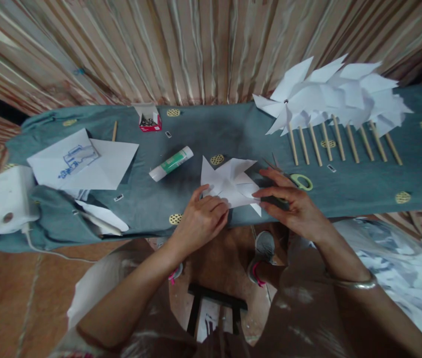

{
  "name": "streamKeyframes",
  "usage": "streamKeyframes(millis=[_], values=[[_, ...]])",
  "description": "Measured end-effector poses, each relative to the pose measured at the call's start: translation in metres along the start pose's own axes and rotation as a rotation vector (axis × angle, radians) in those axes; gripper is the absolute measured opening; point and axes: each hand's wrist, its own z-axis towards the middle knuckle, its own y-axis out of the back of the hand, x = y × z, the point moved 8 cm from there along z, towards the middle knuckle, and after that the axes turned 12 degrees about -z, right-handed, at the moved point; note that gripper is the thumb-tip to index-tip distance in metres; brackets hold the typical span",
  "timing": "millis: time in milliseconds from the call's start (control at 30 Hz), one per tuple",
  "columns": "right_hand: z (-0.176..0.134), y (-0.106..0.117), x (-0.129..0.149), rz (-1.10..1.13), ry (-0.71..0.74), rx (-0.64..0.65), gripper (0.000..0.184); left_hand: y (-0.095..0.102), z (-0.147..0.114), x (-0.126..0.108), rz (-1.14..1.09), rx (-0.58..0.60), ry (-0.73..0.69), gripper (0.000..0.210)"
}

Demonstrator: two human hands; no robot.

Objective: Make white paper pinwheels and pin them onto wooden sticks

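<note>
A white paper pinwheel [229, 174] with folded blades lies at the table's front edge, no stick visible on it. My left hand [205, 216] is closed over its lower left side, fingers curled and gripping the paper. At the right edge, my right hand [289, 201] holds a blade between fingertips, while another of its fingers sits apart above. Scissors with green handles [302, 182] lie partly under that hand. Left of the pinwheel is a glue stick [171, 163] with a green label, lying on its side.
Finished pinwheels [330, 94] on wooden sticks overlap in a row at the back right. A small red box [150, 119] of metal pins stands open behind the glue stick. Paper sheets [116, 164], a wooden stick [114, 131] and a white corded device [14, 199] occupy the left.
</note>
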Motion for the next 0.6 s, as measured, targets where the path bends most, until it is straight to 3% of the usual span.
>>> streamKeyframes(millis=[267, 600], values=[[0.012, -0.018, 0.008, 0.188, -0.058, -0.052, 0.013, -0.002, -0.001, 0.001, 0.000, 0.005, 0.015, 0.012], [0.018, -0.023, 0.028, -0.106, 0.043, -0.223, 0.015, -0.002, -0.001, 0.005, -0.058, -0.019, 0.083, 0.019]])
